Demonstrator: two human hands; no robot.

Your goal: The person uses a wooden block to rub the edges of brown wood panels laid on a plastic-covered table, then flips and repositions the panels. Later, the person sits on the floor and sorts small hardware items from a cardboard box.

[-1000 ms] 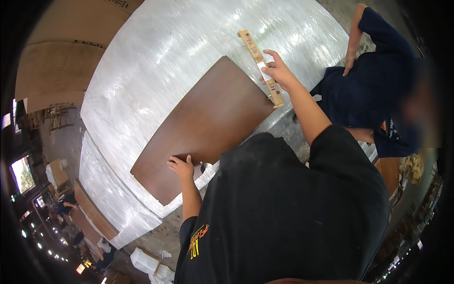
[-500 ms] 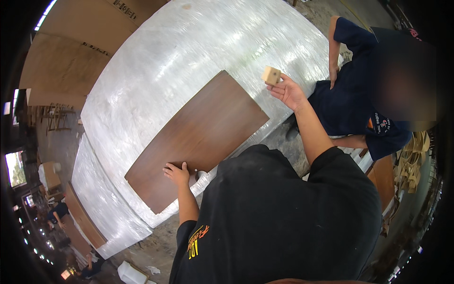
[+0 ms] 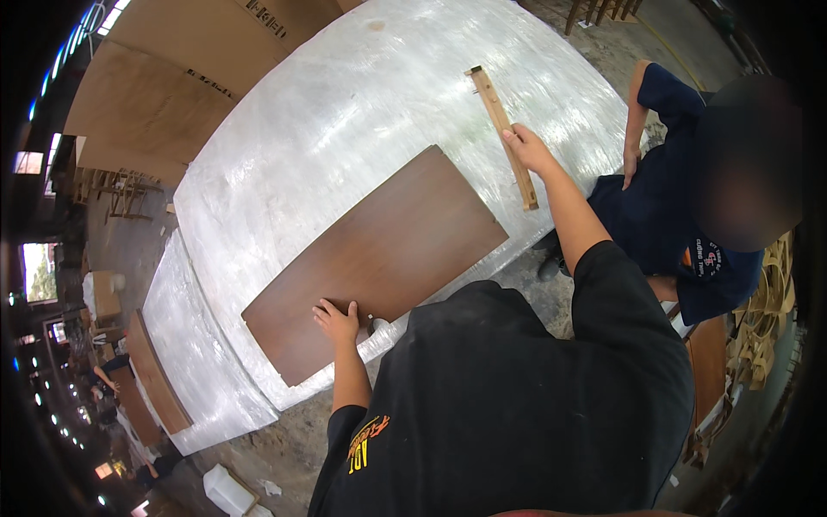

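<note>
A dark brown wooden panel (image 3: pixel 388 224) with one curved long edge lies flat on a table wrapped in clear plastic film (image 3: pixel 301 146). My left hand (image 3: pixel 338 322) rests on the panel near its close edge, fingers spread. Raised over the table to the right, my right hand (image 3: pixel 527 148) grips a pale wooden bar (image 3: pixel 498 108) around its middle. The bar has a dark piece at its far end and small pins sticking out along its sides. Close to my left hand, a small round greyish thing (image 3: pixel 376 326) sits at the panel's near edge, partly hidden.
A person in a navy shirt (image 3: pixel 642 207) stands close on the right, hand on hip. Large cardboard sheets (image 3: pixel 164 95) lie beyond the table at the far left. Another brown panel (image 3: pixel 158 370) is at the left end. A white wrapped block (image 3: pixel 228 491) lies on the floor.
My right hand has turned the wooden bar, from end-on to showing its full length. My left hand stays on the panel. The whole view has shifted slightly.
</note>
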